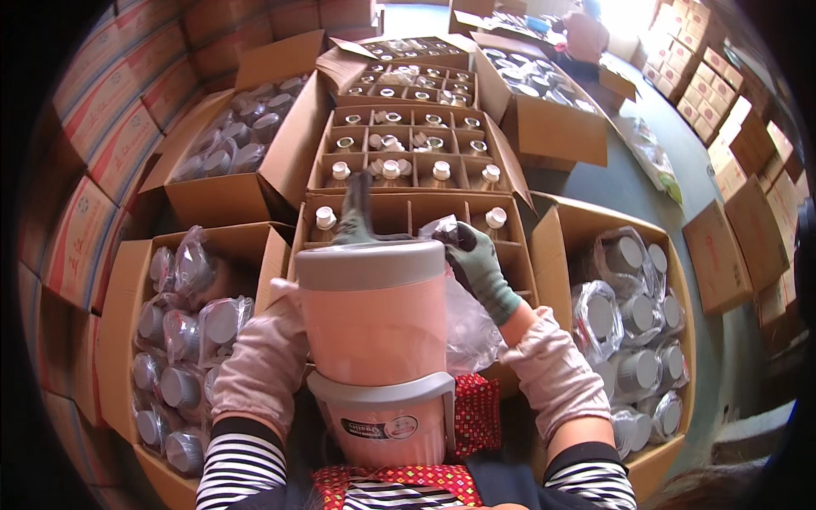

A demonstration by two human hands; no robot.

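A pink insulated jug (374,336) with a grey lid (370,268) and grey carrying handle (382,388) stands upright close against my body. Behind its lid, my left hand (355,223), in a grey-green work glove, has its fingers stretched apart with nothing in them. My right hand (483,270), gloved alike, pinches the top of a clear plastic bag (470,321), which hangs down along the jug's right side. Just beyond both hands is a divided carton (387,204), with white-capped bottles (325,218) in some compartments. The jug hides part of that carton.
Open cartons of bagged, grey-lidded jugs stand at my left (119,297) and right (552,255). More divided bottle cartons (408,112) run ahead. Stacked boxes (81,229) wall the left side; others (718,246) stand right. A person (586,34) is at the far right.
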